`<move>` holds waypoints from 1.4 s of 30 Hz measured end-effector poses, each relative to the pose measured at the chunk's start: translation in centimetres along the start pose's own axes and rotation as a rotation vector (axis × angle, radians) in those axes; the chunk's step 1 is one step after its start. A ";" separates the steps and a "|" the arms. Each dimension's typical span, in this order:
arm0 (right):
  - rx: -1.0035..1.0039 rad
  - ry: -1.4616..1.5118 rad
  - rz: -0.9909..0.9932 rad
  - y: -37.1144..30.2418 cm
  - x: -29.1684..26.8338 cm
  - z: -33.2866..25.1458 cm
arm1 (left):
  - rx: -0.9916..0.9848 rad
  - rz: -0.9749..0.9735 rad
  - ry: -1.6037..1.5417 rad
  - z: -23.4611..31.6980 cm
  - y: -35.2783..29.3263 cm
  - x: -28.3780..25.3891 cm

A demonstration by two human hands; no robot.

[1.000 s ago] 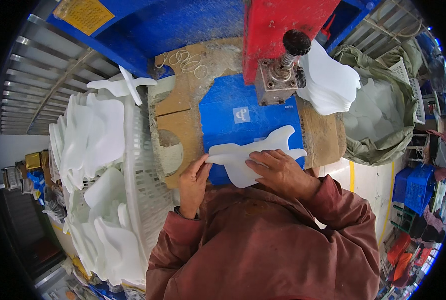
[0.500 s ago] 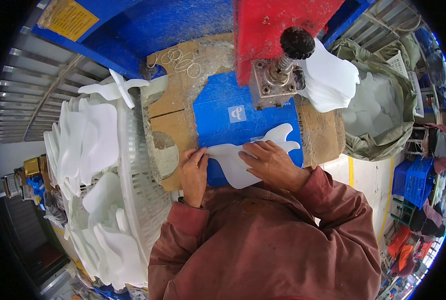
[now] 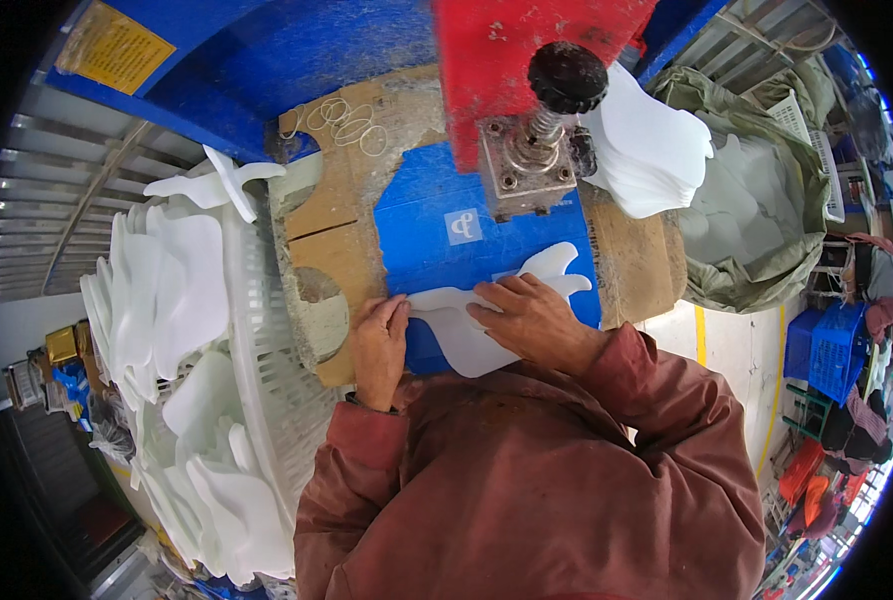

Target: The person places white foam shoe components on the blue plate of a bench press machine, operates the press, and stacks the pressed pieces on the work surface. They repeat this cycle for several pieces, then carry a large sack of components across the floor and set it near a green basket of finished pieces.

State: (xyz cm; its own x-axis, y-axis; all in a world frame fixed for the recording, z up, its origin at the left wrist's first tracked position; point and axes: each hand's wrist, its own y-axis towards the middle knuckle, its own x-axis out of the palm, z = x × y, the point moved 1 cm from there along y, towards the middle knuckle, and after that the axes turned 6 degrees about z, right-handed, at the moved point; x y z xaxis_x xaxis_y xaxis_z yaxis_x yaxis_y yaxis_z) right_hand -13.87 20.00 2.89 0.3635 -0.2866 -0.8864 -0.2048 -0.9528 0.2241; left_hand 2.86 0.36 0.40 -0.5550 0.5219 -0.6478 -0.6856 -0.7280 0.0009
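A thin, soft-looking white cut-out piece (image 3: pixel 473 342) with a wavy outline lies across the blue sheet (image 3: pixel 421 235) in front of me. Thumb and fingers of my left hand (image 3: pixel 378 350) pinch its narrow left tip. My right hand (image 3: pixel 541 325) rests over its middle, with bent fingers gripping it, and hides part of it. Beyond my right wrist, two rounded prongs of the piece stick out at the far right. Above the sheet juts a red machine head (image 3: pixel 536 60) with a metal block (image 3: pixel 528 165) and a black knob (image 3: pixel 567 77).
A stack of similar white pieces (image 3: pixel 646 140) stands right of the machine head, beside a green sack (image 3: pixel 816 200) of white pieces. White crates (image 3: pixel 266 340) piled with more pieces stand at left. Worn cardboard (image 3: pixel 341 215) lies under the sheet, with rubber bands (image 3: pixel 373 140) on it.
The whole view has shifted slightly, moving the machine head and sheet a little leftward in the picture. Both hands keep their hold on the white piece.
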 end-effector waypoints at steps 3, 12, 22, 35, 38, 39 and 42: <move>-0.030 -0.040 -0.018 0.1 0.4 0.3 | 0.073 0.047 0.033 0.1 0.3 0.3; -0.073 -0.101 -0.075 0.4 0.9 0.7 | 0.061 0.021 0.082 -0.8 1.0 1.0; -0.101 -0.229 -0.202 0.7 1.1 0.3 | 0.382 0.065 0.134 3.8 0.1 -0.4; 0.459 0.171 0.059 -4.4 -5.6 3.3 | 0.285 -0.170 0.133 4.3 0.0 5.1; 0.635 0.479 0.134 -5.2 -6.4 4.8 | 0.269 -0.179 0.117 4.7 -0.1 5.0; 0.704 0.582 0.145 -5.3 -6.3 5.0 | 0.245 -0.193 0.107 4.8 -0.1 4.9; 0.740 0.616 0.252 -4.5 -4.9 5.4 | 0.244 -0.205 0.121 5.1 -0.6 4.6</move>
State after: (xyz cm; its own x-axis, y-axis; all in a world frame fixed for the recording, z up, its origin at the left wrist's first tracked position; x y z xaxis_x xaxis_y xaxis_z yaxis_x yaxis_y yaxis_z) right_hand -19.62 26.24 4.07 0.5973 -0.6737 -0.4352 -0.7797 -0.6149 -0.1182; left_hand -1.72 5.47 1.27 -0.3445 0.5791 -0.7388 -0.8776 -0.4781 0.0345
